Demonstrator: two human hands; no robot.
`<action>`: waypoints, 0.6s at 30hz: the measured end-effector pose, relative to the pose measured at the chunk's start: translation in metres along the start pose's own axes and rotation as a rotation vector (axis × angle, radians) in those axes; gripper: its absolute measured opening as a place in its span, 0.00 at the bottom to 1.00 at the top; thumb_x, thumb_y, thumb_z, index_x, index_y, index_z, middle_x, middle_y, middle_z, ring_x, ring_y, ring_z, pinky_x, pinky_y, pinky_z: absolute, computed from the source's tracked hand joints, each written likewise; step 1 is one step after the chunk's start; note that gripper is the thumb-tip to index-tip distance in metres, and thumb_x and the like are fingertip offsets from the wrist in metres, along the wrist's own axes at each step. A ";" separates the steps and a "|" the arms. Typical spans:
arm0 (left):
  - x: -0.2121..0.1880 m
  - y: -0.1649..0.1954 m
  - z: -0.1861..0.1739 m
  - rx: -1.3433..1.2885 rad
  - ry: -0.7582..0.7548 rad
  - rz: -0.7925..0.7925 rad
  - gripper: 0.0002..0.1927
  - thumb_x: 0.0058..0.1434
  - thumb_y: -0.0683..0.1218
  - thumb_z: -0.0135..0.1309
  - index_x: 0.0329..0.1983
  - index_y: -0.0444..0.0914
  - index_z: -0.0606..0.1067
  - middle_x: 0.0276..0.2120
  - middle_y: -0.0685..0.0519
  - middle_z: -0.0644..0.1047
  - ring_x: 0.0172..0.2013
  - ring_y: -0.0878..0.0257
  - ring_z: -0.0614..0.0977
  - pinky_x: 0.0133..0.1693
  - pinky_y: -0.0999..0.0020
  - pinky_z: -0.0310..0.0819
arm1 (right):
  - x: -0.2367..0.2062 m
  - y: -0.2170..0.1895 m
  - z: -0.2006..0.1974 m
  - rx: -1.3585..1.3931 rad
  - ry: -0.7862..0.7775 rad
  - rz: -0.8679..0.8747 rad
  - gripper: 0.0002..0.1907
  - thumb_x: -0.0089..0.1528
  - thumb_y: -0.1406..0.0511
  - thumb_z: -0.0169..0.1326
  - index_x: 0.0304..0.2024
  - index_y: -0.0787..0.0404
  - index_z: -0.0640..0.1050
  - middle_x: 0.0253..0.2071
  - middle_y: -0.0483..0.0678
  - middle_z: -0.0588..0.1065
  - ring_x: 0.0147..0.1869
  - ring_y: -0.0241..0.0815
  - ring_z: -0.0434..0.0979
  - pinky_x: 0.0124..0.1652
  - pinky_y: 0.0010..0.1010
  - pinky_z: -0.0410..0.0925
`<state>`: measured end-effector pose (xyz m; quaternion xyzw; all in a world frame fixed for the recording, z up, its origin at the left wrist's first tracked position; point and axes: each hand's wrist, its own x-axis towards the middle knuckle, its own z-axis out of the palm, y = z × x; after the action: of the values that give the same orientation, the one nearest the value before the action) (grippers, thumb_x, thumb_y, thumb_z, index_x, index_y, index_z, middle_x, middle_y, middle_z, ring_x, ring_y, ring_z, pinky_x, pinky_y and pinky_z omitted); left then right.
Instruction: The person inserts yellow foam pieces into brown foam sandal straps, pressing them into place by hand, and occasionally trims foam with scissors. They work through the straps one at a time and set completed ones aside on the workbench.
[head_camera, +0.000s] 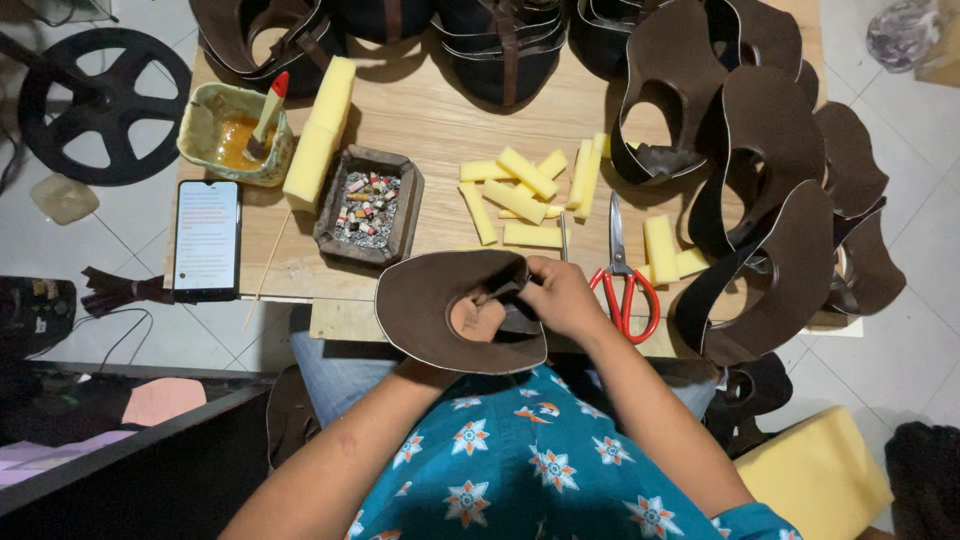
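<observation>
I hold a curved brown leather piece (430, 305) over the near edge of the wooden table (420, 110). My left hand (472, 316) is under it, fingers showing through its oval hole. My right hand (562, 296) grips the piece's upper right edge by a folded dark strap. Red-handled scissors (624, 280) lie just right of my right hand. Several yellow foam strips (525, 190) are scattered beyond the piece.
A stack of brown leather pieces (770, 200) fills the right side. An ashtray (368, 205), a phone (207, 238), a tall foam block (320, 130) and a glue pot with a brush (236, 132) sit at left. Finished dark pieces (500, 40) line the far edge.
</observation>
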<state>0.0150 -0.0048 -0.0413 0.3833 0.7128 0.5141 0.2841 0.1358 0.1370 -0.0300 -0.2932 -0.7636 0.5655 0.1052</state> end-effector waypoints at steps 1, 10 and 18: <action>-0.001 0.002 -0.002 -0.001 -0.004 -0.010 0.08 0.55 0.46 0.57 0.32 0.36 0.76 0.26 0.48 0.78 0.27 0.59 0.79 0.34 0.63 0.74 | 0.000 0.000 -0.001 -0.051 0.000 0.035 0.10 0.60 0.67 0.58 0.44 0.62 0.81 0.35 0.49 0.83 0.38 0.32 0.78 0.41 0.28 0.72; -0.005 -0.002 -0.014 0.097 -0.031 -0.111 0.07 0.55 0.43 0.57 0.25 0.36 0.75 0.23 0.49 0.78 0.26 0.61 0.78 0.33 0.63 0.73 | -0.009 -0.019 0.000 -0.226 0.006 0.152 0.10 0.63 0.62 0.59 0.41 0.62 0.81 0.29 0.51 0.80 0.31 0.34 0.76 0.35 0.31 0.70; -0.006 0.040 -0.014 -0.034 0.033 -0.001 0.08 0.58 0.45 0.59 0.32 0.35 0.75 0.25 0.52 0.77 0.28 0.61 0.77 0.35 0.65 0.73 | -0.011 -0.020 -0.008 -0.051 -0.042 0.100 0.11 0.58 0.65 0.59 0.42 0.61 0.81 0.32 0.50 0.83 0.35 0.32 0.78 0.38 0.30 0.73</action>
<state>0.0177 -0.0098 0.0014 0.3696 0.7087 0.5321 0.2790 0.1421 0.1328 -0.0070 -0.3213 -0.7642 0.5566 0.0533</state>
